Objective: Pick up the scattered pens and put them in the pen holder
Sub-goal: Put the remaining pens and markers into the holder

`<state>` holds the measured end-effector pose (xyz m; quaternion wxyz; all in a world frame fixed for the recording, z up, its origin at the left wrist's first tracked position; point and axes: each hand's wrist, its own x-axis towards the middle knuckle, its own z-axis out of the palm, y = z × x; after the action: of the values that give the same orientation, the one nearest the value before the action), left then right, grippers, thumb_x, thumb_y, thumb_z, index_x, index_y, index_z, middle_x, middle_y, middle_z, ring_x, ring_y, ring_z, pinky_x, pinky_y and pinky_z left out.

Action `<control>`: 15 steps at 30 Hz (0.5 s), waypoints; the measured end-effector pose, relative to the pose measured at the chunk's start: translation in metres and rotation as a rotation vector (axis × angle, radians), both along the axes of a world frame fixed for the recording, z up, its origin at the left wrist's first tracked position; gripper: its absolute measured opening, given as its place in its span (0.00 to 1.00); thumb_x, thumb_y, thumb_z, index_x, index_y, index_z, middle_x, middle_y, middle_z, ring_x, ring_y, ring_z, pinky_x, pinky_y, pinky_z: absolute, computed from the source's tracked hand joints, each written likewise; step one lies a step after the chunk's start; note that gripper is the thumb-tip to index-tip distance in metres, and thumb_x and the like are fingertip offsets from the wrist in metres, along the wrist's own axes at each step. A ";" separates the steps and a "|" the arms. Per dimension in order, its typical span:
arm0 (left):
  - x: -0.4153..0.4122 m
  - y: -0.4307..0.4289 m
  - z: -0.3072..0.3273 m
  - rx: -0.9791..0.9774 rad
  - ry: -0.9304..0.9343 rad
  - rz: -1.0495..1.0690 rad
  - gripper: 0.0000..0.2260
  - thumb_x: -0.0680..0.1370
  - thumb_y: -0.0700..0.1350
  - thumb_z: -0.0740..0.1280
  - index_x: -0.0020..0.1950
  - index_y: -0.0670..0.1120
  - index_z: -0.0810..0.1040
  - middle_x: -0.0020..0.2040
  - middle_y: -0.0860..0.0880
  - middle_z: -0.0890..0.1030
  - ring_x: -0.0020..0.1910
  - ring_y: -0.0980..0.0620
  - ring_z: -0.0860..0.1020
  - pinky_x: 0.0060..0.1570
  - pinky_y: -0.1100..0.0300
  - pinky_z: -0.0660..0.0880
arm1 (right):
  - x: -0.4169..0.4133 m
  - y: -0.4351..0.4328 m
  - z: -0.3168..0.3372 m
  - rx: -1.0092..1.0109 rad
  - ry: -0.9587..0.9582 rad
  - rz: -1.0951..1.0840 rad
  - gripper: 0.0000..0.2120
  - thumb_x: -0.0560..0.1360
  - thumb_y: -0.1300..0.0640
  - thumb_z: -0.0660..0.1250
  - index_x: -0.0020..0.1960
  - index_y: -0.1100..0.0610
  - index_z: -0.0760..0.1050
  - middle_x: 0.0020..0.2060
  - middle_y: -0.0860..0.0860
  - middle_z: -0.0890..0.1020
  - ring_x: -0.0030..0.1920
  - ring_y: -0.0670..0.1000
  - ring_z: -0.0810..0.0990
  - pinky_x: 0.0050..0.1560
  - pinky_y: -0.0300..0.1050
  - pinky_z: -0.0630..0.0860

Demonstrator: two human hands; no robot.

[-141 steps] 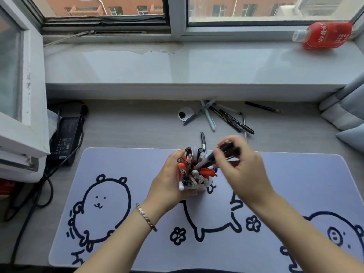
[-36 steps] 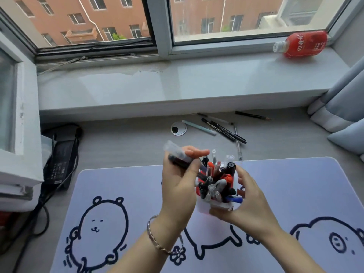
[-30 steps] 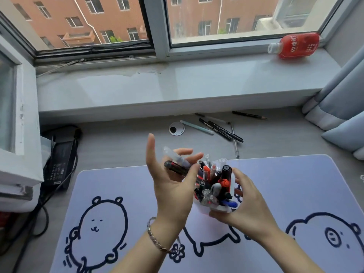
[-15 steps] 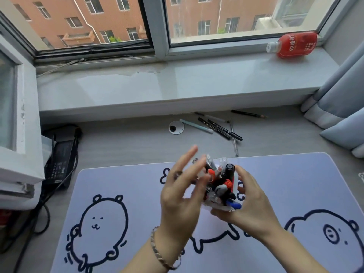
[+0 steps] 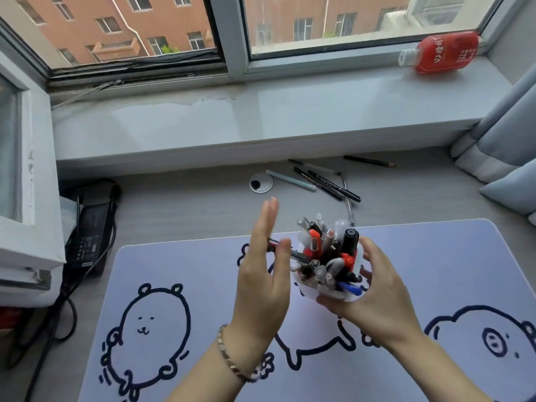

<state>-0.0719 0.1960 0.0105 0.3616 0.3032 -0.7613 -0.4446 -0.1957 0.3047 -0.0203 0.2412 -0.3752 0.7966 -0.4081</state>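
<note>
My right hand (image 5: 374, 300) grips the white pen holder (image 5: 327, 293), tilted toward me and raised over the desk mat (image 5: 179, 265). It is crammed with black, red, clear and blue pens. My left hand (image 5: 264, 274) is beside its left rim with the fingers straight up. Its thumb pins a dark pen (image 5: 295, 254) whose far end lies among the pens in the holder. Loose on the desk behind lie a light blue pen (image 5: 290, 180), two black pens (image 5: 326, 184), a clear pen (image 5: 347, 201), a whitish pen (image 5: 316, 167) and a dark pencil (image 5: 369, 161).
A round cable grommet (image 5: 261, 183) sits left of the loose pens. A red bottle (image 5: 443, 52) lies on the window sill. A black power adapter (image 5: 90, 230) with cables is at the desk's left, under an open window frame. Grey curtains (image 5: 504, 146) hang at right.
My left hand's fingers have straightened upward and the pens it held have gone down toward the holder. The holder stays in my right hand, shifted slightly right.
</note>
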 end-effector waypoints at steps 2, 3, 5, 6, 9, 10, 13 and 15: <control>0.000 0.011 -0.004 -0.056 -0.055 -0.170 0.19 0.80 0.51 0.51 0.72 0.50 0.60 0.73 0.62 0.62 0.72 0.58 0.62 0.71 0.59 0.60 | -0.003 -0.004 0.003 0.023 0.150 0.036 0.41 0.53 0.44 0.75 0.64 0.42 0.64 0.55 0.33 0.72 0.48 0.39 0.74 0.47 0.35 0.70; -0.002 0.014 -0.008 -0.188 -0.111 -0.211 0.19 0.81 0.48 0.50 0.71 0.48 0.61 0.74 0.58 0.61 0.73 0.55 0.61 0.73 0.52 0.56 | -0.005 -0.006 0.003 0.041 0.219 0.067 0.41 0.53 0.42 0.73 0.64 0.44 0.65 0.57 0.37 0.74 0.49 0.40 0.74 0.45 0.33 0.70; -0.009 0.007 -0.019 -0.368 -0.253 -0.136 0.19 0.82 0.48 0.46 0.72 0.47 0.60 0.76 0.58 0.52 0.76 0.54 0.52 0.74 0.48 0.45 | -0.008 -0.009 0.003 0.080 0.262 0.107 0.42 0.51 0.41 0.71 0.64 0.45 0.65 0.56 0.36 0.75 0.49 0.42 0.76 0.43 0.27 0.67; -0.015 0.000 -0.020 -0.339 -0.323 -0.060 0.20 0.81 0.50 0.45 0.73 0.48 0.59 0.76 0.59 0.47 0.76 0.54 0.46 0.74 0.49 0.41 | -0.010 -0.011 0.003 0.102 0.223 0.102 0.43 0.50 0.41 0.72 0.64 0.43 0.65 0.54 0.31 0.73 0.47 0.41 0.76 0.42 0.25 0.65; -0.032 -0.008 -0.015 -0.028 -0.370 -0.070 0.22 0.79 0.55 0.48 0.72 0.52 0.58 0.73 0.63 0.43 0.74 0.62 0.40 0.75 0.55 0.42 | -0.014 -0.012 -0.005 0.132 0.063 0.052 0.42 0.49 0.43 0.74 0.61 0.35 0.64 0.46 0.25 0.70 0.45 0.41 0.76 0.41 0.30 0.69; -0.035 -0.006 -0.014 0.025 -0.364 -0.173 0.22 0.78 0.55 0.48 0.72 0.52 0.58 0.72 0.65 0.45 0.73 0.65 0.41 0.74 0.60 0.43 | -0.016 -0.012 -0.009 0.122 0.015 0.028 0.40 0.49 0.43 0.74 0.58 0.32 0.63 0.46 0.25 0.70 0.46 0.42 0.77 0.43 0.34 0.71; -0.043 -0.008 -0.010 0.015 -0.331 -0.378 0.23 0.77 0.57 0.49 0.71 0.51 0.62 0.72 0.65 0.49 0.72 0.68 0.45 0.70 0.73 0.46 | -0.027 -0.011 -0.015 0.068 -0.111 -0.053 0.39 0.52 0.48 0.78 0.52 0.26 0.58 0.50 0.28 0.71 0.51 0.42 0.78 0.51 0.45 0.76; -0.051 -0.030 -0.011 0.097 -0.188 -0.316 0.19 0.78 0.51 0.53 0.68 0.51 0.66 0.72 0.60 0.57 0.71 0.69 0.56 0.68 0.73 0.55 | -0.038 -0.010 -0.017 0.036 -0.165 -0.103 0.40 0.52 0.47 0.79 0.54 0.27 0.59 0.53 0.30 0.72 0.52 0.35 0.75 0.55 0.44 0.74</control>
<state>-0.1230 0.1664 -0.0009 0.1997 0.2373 -0.8075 -0.5017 -0.2338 0.2947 -0.0372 0.2914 -0.2943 0.7993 -0.4353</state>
